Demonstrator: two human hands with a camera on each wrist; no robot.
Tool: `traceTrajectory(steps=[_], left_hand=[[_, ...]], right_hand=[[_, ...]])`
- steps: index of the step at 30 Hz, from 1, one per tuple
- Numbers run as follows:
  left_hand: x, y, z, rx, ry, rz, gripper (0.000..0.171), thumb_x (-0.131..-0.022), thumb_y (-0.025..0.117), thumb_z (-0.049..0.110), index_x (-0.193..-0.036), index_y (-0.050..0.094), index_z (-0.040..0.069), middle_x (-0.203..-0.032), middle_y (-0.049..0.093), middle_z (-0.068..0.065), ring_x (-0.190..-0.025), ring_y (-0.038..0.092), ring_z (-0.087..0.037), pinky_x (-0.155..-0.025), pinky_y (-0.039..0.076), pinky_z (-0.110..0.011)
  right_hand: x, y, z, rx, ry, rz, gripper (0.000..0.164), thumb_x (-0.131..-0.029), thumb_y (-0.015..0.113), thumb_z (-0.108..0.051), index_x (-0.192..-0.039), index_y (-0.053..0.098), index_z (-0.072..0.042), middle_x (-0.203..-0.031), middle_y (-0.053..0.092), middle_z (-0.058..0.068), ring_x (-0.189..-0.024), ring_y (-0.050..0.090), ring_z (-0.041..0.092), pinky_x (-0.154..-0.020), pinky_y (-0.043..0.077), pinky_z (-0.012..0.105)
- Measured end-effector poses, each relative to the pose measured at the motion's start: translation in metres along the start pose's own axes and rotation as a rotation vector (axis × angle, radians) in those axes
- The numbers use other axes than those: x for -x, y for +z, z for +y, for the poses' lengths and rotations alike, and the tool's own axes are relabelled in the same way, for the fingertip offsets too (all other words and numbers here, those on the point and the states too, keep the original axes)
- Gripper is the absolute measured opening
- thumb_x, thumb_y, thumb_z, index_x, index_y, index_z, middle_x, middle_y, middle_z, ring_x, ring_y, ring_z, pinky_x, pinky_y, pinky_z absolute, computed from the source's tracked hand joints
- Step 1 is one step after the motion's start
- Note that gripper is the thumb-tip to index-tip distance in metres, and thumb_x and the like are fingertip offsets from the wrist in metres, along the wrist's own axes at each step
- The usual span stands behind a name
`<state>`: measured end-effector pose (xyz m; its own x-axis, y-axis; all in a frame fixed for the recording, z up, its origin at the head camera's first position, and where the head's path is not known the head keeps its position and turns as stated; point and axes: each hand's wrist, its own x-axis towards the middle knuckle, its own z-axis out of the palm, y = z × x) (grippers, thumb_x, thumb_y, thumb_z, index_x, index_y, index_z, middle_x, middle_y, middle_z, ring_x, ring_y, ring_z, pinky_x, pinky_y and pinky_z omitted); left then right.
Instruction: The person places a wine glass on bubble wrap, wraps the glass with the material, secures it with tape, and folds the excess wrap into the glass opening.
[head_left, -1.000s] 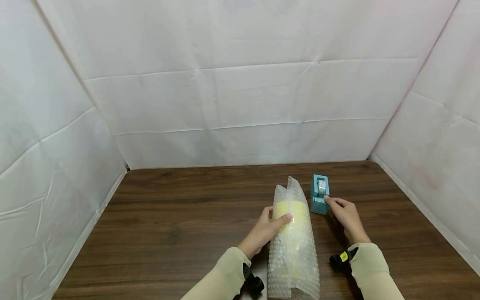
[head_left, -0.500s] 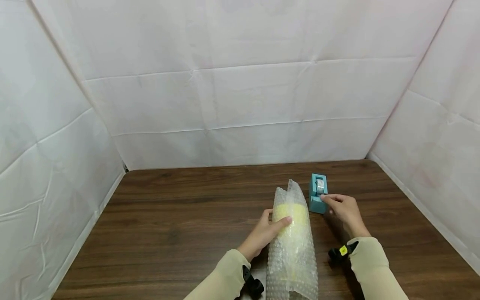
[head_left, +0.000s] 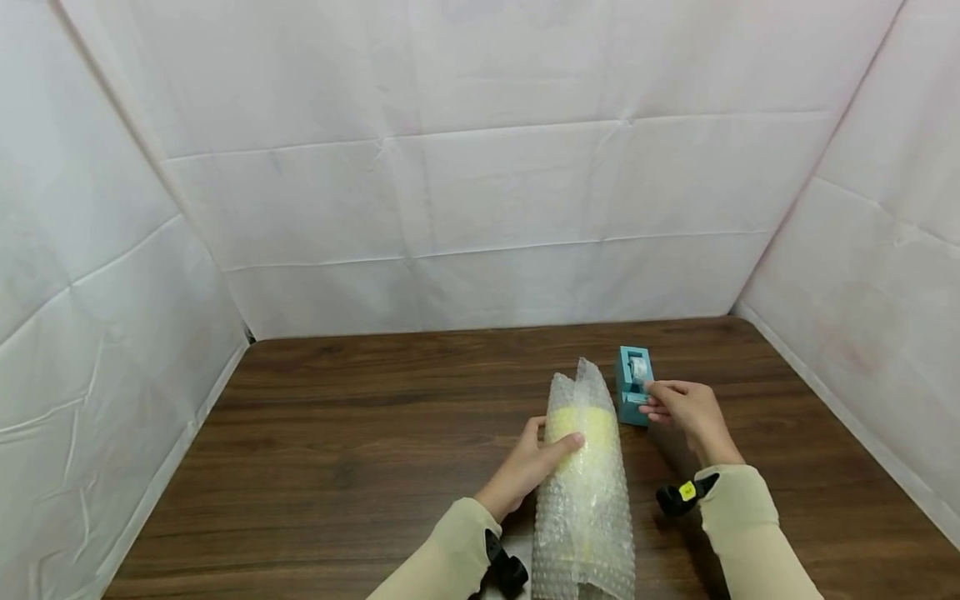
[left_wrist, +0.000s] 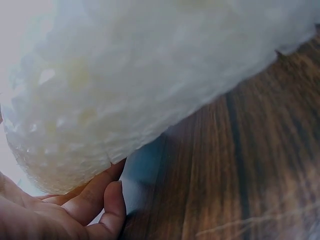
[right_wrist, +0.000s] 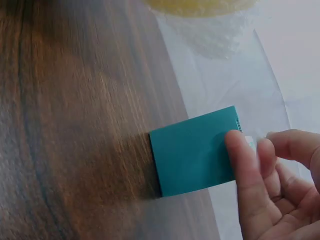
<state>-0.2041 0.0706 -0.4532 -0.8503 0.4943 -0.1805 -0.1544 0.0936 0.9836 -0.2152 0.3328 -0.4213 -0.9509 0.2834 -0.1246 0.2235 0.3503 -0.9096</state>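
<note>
Evidently, white sheets (head_left: pixel 480 192) wall in the brown counter (head_left: pixel 360 425) before you. On it, a bubble-wrapped bundle (head_left: pixel 592 508) lies lengthwise in front of you, yellow showing through the wrap. Your hands are apart: the left hand (head_left: pixel 528 462) grips the bundle's left side, thumb across its top, while the right hand (head_left: pixel 692 414) is at the teal tape dispenser (head_left: pixel 630 413), just beyond the bundle's right side, fingertips pinching the clear tape (head_left: pixel 638 369).
</note>
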Motion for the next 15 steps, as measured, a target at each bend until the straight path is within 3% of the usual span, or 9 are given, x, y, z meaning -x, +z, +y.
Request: traceTrajectory(steps=[4, 8, 15], left_hand=[[0.0005, 0.0000, 0.0015, -0.002, -0.007, 0.000, 0.079, -0.076, 0.062, 0.058, -0.135, 0.030, 0.018, -0.116, 0.048, -0.011, -0.093, 0.055, -0.022, -0.075, 0.045, -0.042], [0.0002, 0.0001, 0.0019, 0.003, -0.004, -0.005, 0.079, -0.076, 0.062, 0.058, -0.135, 0.029, 0.017, -0.112, 0.050, -0.011, -0.090, 0.056, -0.021, -0.073, 0.046, -0.041], [0.0018, 0.0000, 0.0027, 0.014, -0.004, -0.015, 0.080, -0.076, 0.062, 0.058, -0.136, 0.028, 0.017, -0.107, 0.053, -0.010, -0.086, 0.057, -0.021, -0.070, 0.047, -0.041]], right_hand=[[0.0013, -0.0006, -0.0014, -0.006, 0.014, -0.030, 0.052, -0.094, 0.045, -0.034, -0.120, 0.047, 0.011, -0.103, 0.055, 0.017, -0.088, 0.065, 0.016, -0.082, 0.049, 0.034], [0.0037, 0.0001, 0.0001, -0.037, 0.031, -0.026, 0.041, -0.093, 0.044, -0.028, -0.104, 0.051, 0.011, -0.099, 0.051, 0.016, -0.090, 0.065, 0.016, -0.084, 0.048, 0.034], [0.0079, 0.0047, 0.0061, -0.084, 0.023, 0.013, 0.032, -0.089, 0.048, -0.023, -0.089, 0.055, 0.009, -0.091, 0.061, 0.010, -0.087, 0.065, 0.016, -0.084, 0.048, 0.033]])
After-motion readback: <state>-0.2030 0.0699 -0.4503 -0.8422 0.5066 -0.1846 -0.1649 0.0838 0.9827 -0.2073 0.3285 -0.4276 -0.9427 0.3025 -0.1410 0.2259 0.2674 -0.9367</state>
